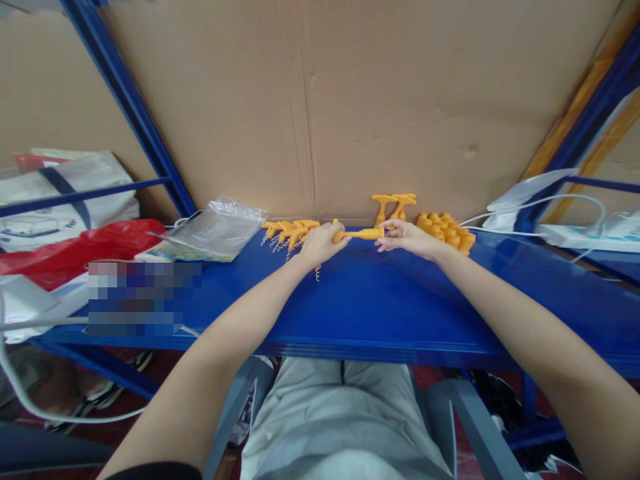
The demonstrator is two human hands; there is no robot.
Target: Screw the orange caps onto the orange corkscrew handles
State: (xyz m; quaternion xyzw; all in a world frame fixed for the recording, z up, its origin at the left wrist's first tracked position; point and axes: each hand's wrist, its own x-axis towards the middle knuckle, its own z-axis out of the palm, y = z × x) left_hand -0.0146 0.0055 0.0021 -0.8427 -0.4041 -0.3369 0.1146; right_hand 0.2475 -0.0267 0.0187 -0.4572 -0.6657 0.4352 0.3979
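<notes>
A yellow corkscrew (367, 233) lies level between my hands above the blue shelf. My left hand (323, 243) is closed around its T-shaped handle. At the other end, the fingers of my right hand (403, 238) pinch the yellow sleeve. Beside and behind my left hand is a pile of yellow handles with bare metal spirals (287, 232), partly hidden by that hand. Two yellow corkscrews (390, 207) stand upright behind my right hand. To its right sits a cluster of several yellow sleeves (445, 230).
A clear plastic bag (220, 230) lies on the left of the blue shelf (350, 307), near a red bag (95, 247). Cardboard (310, 100) backs the shelf. A white cable (540, 200) loops at the right, by a blue metal post (590, 100).
</notes>
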